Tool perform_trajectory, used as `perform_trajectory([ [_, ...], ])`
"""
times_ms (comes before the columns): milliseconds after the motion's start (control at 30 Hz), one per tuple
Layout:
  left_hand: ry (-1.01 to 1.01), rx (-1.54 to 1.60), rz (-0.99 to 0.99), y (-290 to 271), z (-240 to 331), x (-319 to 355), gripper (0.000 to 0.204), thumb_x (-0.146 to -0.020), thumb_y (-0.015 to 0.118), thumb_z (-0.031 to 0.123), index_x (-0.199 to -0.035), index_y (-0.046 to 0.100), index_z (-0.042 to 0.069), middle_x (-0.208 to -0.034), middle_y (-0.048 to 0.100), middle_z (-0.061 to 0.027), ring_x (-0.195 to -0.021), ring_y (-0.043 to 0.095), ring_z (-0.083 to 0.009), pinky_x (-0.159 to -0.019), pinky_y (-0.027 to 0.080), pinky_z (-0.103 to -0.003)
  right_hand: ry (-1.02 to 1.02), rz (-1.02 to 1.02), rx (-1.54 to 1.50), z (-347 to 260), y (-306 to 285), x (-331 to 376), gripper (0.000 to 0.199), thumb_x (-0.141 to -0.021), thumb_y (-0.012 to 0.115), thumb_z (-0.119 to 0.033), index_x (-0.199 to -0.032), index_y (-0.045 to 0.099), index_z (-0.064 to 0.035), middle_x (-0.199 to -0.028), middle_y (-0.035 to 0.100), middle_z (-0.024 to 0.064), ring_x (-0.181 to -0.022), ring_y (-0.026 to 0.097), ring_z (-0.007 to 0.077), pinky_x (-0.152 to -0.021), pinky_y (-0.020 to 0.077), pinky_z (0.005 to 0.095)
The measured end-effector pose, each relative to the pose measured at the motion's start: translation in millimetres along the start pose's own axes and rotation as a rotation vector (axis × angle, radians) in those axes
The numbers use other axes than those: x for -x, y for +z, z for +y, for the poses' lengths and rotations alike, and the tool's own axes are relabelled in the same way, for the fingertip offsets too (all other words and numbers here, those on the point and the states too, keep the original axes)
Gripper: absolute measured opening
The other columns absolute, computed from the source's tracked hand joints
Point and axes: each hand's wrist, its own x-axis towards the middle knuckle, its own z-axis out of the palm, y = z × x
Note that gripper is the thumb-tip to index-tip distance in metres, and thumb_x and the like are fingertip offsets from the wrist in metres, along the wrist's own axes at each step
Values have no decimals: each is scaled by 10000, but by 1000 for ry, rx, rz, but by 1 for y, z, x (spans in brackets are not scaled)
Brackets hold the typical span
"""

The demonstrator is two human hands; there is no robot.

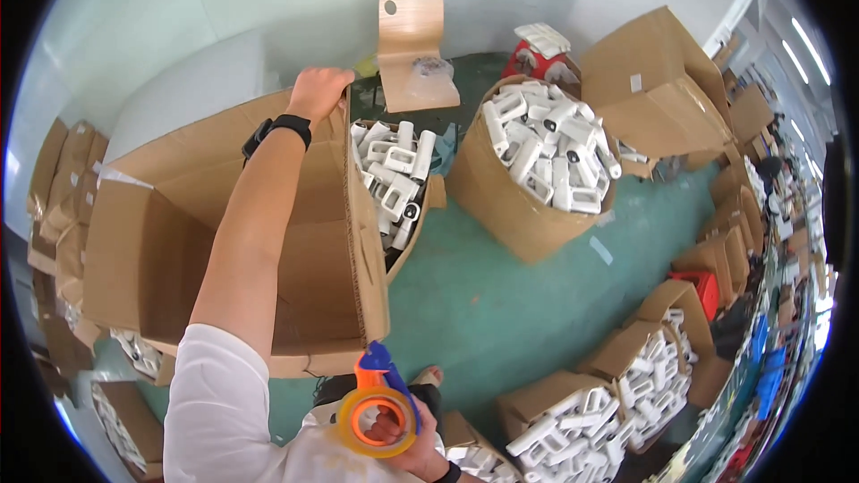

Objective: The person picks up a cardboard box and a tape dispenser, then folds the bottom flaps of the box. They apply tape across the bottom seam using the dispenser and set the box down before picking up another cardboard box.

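Note:
My left hand (320,92), with a black watch on its wrist, is closed over the far right corner of a big cardboard box (371,215). That box stands before me with its top open, and the part of its inside that I see is bare cardboard. Down by my body, my right hand (419,447) grips an orange and blue tape dispenser (372,367). A roll of yellowish clear tape (347,420) sits on the dispenser, and some fingers show through the roll's core.
Right of the big box is a carton of white plastic parts (394,161). A fuller carton (506,215) stands beyond it on the green floor (483,304). Several cartons of such parts (573,434) line the lower right. A bent wooden seat (412,45) stands near the wall.

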Motion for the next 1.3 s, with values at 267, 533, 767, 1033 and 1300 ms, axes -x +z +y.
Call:
perform_trajectory([
  [267, 107, 243, 103, -109, -8, 103, 798, -713, 787, 186, -1398, 391, 78, -1456, 334, -162, -1315, 385, -343, -1053, 386, -419, -282, -99, -34, 44, 14, -12, 484, -882, 449, -494, -862, 571, -25, -520, 393, -42, -427, 354, 88, -445, 306, 218],
  [533, -103, 842, -448, -267, -4, 357, 332, -720, 804, 202, -970, 656, 42, -951, 664, -119, -846, 651, -271, -742, 538, -347, -405, -54, -41, 34, 31, -5, 370, -920, 458, -340, -800, 581, -12, -519, 397, -41, -401, 341, 57, -404, 318, 167],
  [767, -743, 1746, -1075, -18, 136, 615, 323, -941, 572, 293, -1147, 612, 48, -1092, 659, -129, -1060, 616, -234, -940, 486, -359, -285, -42, 6, 35, 27, -6, 387, -901, 464, -404, -796, 549, -41, -523, 335, -42, -458, 306, 96, -462, 295, 229],
  [1033, -1780, 2471, -15, 30, 183, 630, 226, -901, 559, 140, -1099, 534, 34, -1086, 590, -138, -1030, 568, -316, -917, 483, -478, -348, -93, 78, 23, 32, 2, 378, -918, 482, -355, -803, 559, -3, -548, 448, -33, -440, 405, 69, -446, 369, 179],
  [1300, -1522, 1901, 208, -154, 188, 604, 190, -864, 650, 166, -981, 569, 41, -811, 642, -95, -732, 644, -228, -683, 558, -378, -281, -52, 155, -13, 57, 4, 341, -944, 474, -313, -833, 566, -4, -653, 544, 7, -463, 464, 65, -456, 445, 180],
])
